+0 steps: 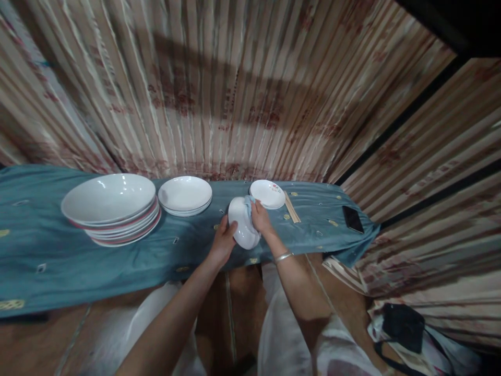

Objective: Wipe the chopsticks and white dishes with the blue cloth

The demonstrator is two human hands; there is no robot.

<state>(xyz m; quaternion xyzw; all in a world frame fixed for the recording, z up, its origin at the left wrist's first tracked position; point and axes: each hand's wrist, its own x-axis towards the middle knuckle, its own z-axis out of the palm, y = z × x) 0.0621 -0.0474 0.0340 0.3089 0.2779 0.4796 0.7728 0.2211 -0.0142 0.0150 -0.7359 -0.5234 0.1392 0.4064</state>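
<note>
Both hands grip a white bowl (243, 223) at frame centre, above the teal cloth (188, 250).
Bowl tipped on edge, mouth facing right; left hand (224, 241) clasps its back, right hand (261, 218) presses a rag (249, 204) inside.

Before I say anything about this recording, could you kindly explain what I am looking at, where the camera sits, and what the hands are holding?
There is no machine: the single picture comes from a camera worn on a person's head, looking forward and down at their own bare hands. The left hand grips a white bowl tilted on its side, and the right hand presses a light blue cloth against it. They work over a teal cloth-covered surface. On it lie a stack of large plates, a smaller stack of white plates, a small flowered dish, wooden chopsticks and a dark phone. A black bag lies lower right.
</note>
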